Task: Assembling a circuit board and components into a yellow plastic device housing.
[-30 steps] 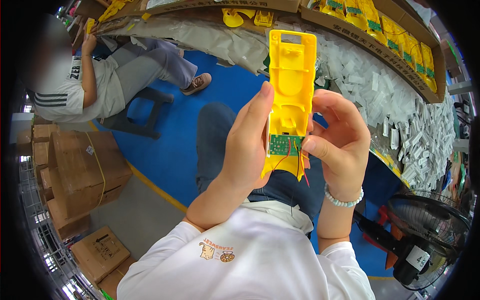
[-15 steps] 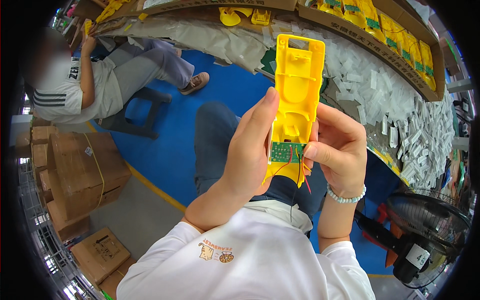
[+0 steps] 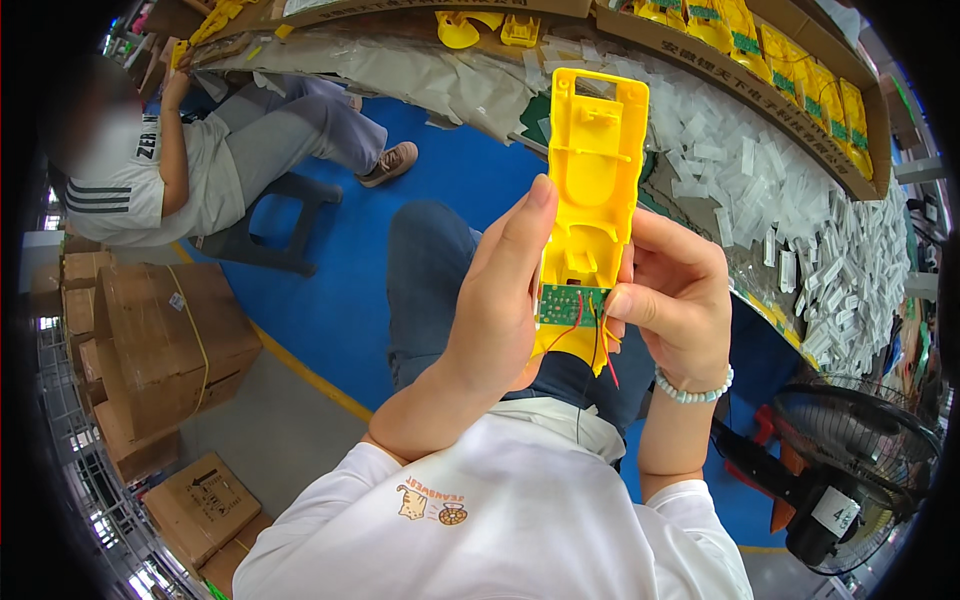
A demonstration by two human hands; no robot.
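A long yellow plastic housing [image 3: 592, 180], its hollow inside turned up, is held in front of me between both hands. My left hand [image 3: 497, 290] is wrapped along its left side, thumb on the edge. On the right, my right hand [image 3: 675, 295] grips the lower side, fingers behind and thumb at the edge by the wires. A small green circuit board [image 3: 562, 305] sits across the lower part of the housing. Thin red, black and yellow wires [image 3: 606, 345] run from the board and hang past the lower end.
Many clear plastic pieces [image 3: 780, 180] cover the bench to the right, under a carton [image 3: 760, 85] of yellow housings with green boards. A black fan [image 3: 850, 450] stands at lower right. A co-worker [image 3: 170, 160] sits at left, near stacked cardboard boxes [image 3: 165, 330].
Almost nothing differs. The housing and both hands have shifted very slightly left; the grip is the same.
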